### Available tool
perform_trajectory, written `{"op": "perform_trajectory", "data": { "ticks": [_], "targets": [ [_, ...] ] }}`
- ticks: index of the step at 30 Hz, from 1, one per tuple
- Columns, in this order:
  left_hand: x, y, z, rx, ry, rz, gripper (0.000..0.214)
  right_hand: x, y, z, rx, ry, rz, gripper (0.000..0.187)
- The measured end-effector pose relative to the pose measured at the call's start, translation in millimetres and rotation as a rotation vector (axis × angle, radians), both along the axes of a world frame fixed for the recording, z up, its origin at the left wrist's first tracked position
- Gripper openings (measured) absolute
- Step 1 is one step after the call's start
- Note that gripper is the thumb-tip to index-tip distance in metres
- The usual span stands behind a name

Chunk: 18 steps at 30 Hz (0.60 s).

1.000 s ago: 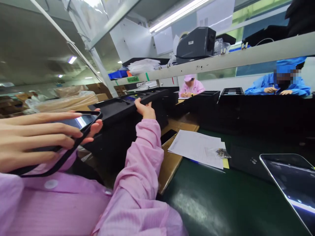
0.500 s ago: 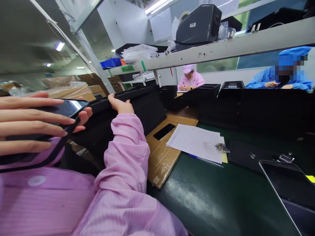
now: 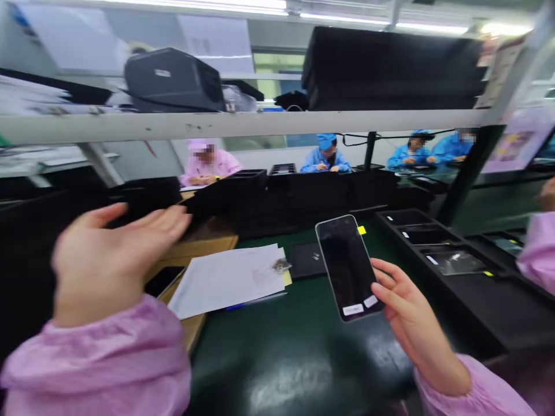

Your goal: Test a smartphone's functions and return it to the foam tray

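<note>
Since half second ago: view swung right off black tray stack; left hand [image 3: 108, 263] off tray, no phone in it now.

Head view: left hand spread flat, empty, above paper sheet [image 3: 229, 280] and cardboard. Right hand [image 3: 405, 312] clamped on phone [image 3: 349, 267] at lower edge, screen up, over green table [image 3: 299, 352]. Slotted tray [image 3: 437, 254] just right.

Judgement: grip marginal; support phone with left hand, keep fingers off glass.

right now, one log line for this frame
left hand: open, empty, raised over cardboard box | right hand: holding phone, dark screen up | paper sheet on green mat | black tray at right
</note>
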State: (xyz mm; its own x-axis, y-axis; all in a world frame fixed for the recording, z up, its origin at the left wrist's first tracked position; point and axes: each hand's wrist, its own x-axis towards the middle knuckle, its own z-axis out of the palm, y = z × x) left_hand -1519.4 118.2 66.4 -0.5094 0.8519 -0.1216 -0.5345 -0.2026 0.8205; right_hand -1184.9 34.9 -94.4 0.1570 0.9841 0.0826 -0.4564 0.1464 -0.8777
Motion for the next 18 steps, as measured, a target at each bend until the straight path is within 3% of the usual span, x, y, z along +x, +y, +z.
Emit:
{"op": "perform_trajectory", "data": {
  "ticks": [5, 8, 12, 18],
  "targets": [
    [123.0, -16.8, -39.7, 0.001, 0.198, -0.753, 0.045, -6.1, -8.9, 6.1, 0.084, 0.09, -0.053, 0.044],
    [159.5, -30.4, -64.0, 0.098, 0.425, -1.001, 0.049, -3.8, -20.3, 11.1, 0.116, 0.121, -0.048, 0.042],
    [171.1, -39.6, -81.2, 0.194, 0.554, -1.104, 0.055, -0.2, -32.8, 16.3, 0.145, 0.134, 0.018, 0.035],
    [172.5, -39.7, -89.8, 0.198, 0.561, -1.074, 0.056, 4.4, -34.4, 9.6, 0.098, 0.065, 0.019, 0.038]
  ]
}}
